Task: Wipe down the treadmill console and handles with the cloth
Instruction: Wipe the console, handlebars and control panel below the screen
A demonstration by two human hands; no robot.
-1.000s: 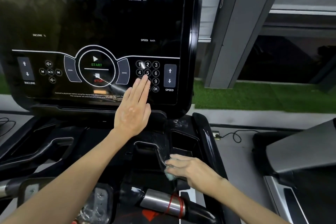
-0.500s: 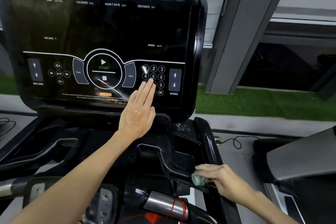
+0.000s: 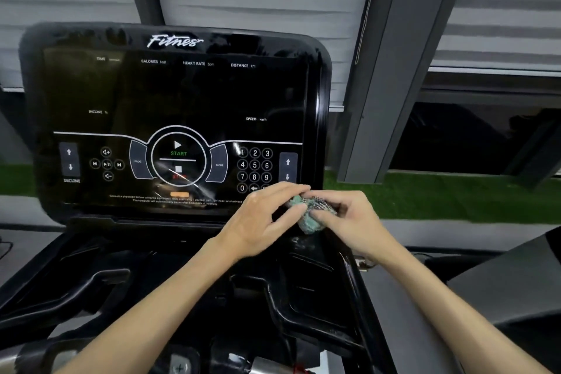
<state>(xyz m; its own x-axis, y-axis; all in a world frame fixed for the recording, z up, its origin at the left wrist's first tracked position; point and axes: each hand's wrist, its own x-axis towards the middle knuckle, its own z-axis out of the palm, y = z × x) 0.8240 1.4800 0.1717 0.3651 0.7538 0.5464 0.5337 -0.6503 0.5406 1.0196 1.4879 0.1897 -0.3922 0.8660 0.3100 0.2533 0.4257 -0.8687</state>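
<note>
Both hands meet on the cloth (image 3: pixel 311 217), a small teal wad w/ a grey speckled patch, held just in front of the lower right corner of the console (image 3: pixel 182 94). The left hand (image 3: pixel 264 222) comes in from the left, fingers curled, tips pinching the wad's left edge. The right hand (image 3: pixel 349 222) curls round it from the right, closed on the fabric. Neither hand lies flat on anything. This reads as a regrip or refold w/ 2 hands, not a wiping stroke.

Whether the cloth touches the bezel can't be told from 1 view.

Key relation: the console glass lies up and to the left of the cloth. The keypad (image 3: pixel 255 165) sits just above the left hand's knuckles, its bottom row partly hidden behind the fingers. The wad is bunched, so it has no clear long axis and would prob. need flattening for a broad pass. The left hand is nearer the screen centre and the start/stop ring (image 3: pixel 178 158), where pale streaks show on the glass. The right hand is nearer the right bezel and the right handle (image 3: pixel 303 313) below it. The left handle (image 3: pixel 76 291) is well apart, on the far side.

Likely next call: 1 hand takes the cloth alone — left for the glass, right for the nearby handle.
</note>
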